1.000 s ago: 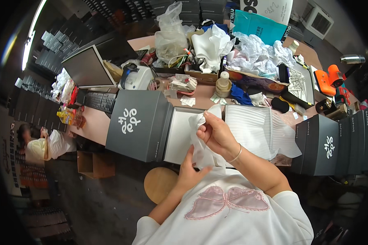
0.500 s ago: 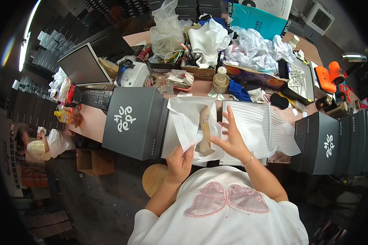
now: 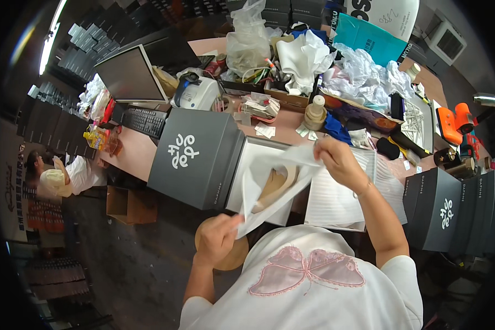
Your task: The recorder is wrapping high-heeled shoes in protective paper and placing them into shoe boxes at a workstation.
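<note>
A beige shoe lies in white tissue paper over an open shoe box with a pale inside. My left hand pinches the paper's near left corner, just off the box's front edge. At the far right of the box, my right hand is closed on the opposite corner of the paper. The sheet is pulled taut between both hands, and its near edge slants across the front of the shoe. Part of the shoe is hidden by the paper.
A closed dark grey shoe box stands on the left, and more boxes on the right. White ribbed sheeting lies beside the open box. Behind are a bottle, crumpled plastic and a keyboard. Another person sits far left.
My right hand has gone from open above the shoe to gripping the paper's far right corner. My left hand has drawn its corner nearer and left. The view has shifted slightly.
</note>
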Available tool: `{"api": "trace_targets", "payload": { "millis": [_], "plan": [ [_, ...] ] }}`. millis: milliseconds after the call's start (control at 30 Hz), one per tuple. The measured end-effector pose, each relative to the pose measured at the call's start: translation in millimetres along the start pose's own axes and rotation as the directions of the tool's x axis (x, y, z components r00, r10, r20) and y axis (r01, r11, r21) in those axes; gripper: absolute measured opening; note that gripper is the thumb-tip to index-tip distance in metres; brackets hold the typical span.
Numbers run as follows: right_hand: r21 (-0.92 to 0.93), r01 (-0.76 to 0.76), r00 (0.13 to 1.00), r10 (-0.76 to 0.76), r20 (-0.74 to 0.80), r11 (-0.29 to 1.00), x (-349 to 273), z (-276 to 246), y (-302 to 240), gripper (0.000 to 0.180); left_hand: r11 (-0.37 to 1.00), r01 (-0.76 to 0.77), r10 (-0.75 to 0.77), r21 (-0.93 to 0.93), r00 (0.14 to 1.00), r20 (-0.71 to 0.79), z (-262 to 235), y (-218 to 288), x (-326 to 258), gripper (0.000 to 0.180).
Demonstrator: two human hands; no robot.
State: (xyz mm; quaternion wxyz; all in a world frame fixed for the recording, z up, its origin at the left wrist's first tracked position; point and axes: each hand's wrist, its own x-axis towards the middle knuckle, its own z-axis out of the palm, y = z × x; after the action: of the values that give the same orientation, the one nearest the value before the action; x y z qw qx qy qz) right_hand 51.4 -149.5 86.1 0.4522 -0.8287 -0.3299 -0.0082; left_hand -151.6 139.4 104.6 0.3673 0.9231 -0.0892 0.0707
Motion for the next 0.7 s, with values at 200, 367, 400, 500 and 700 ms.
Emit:
{"api": "trace_targets", "payload": {
  "millis": [200, 367, 400, 500, 700],
  "plan": [
    [0.581, -0.576, 0.810, 0.497, 0.310, 0.575, -87.6, -12.6, 13.9, 0.017, 0.054, 0.585, -0.356, -0.809, 0.768, 0.532, 33.8, -100.8, -30.5, 0.074],
    [0.354, -0.320, 0.910, 0.180, 0.374, 0.879, -95.8, -10.3, -0.7, 0.010, -0.317, 0.761, -0.445, -0.566, 0.407, 0.798, 109.5, -117.5, -17.9, 0.092],
    [0.303, -0.326, 0.899, 0.195, 0.392, 0.896, -95.2, -12.5, -6.9, 0.007, -0.218, 0.782, -0.472, -0.584, 0.439, 0.764, 116.8, -98.3, -5.6, 0.093],
    [0.259, -0.269, 0.898, 0.145, 0.415, 0.927, -100.2, -13.0, -18.5, 0.007, -0.023, 0.806, -0.492, -0.591, 0.506, 0.709, 171.3, -126.6, -36.8, 0.094],
    [0.331, -0.336, 0.882, 0.171, 0.439, 0.882, -129.0, -2.8, -14.2, 0.007, -0.356, 0.760, -0.484, -0.543, 0.347, 0.803, 106.1, -48.2, 0.1, 0.044]
  ]
}}
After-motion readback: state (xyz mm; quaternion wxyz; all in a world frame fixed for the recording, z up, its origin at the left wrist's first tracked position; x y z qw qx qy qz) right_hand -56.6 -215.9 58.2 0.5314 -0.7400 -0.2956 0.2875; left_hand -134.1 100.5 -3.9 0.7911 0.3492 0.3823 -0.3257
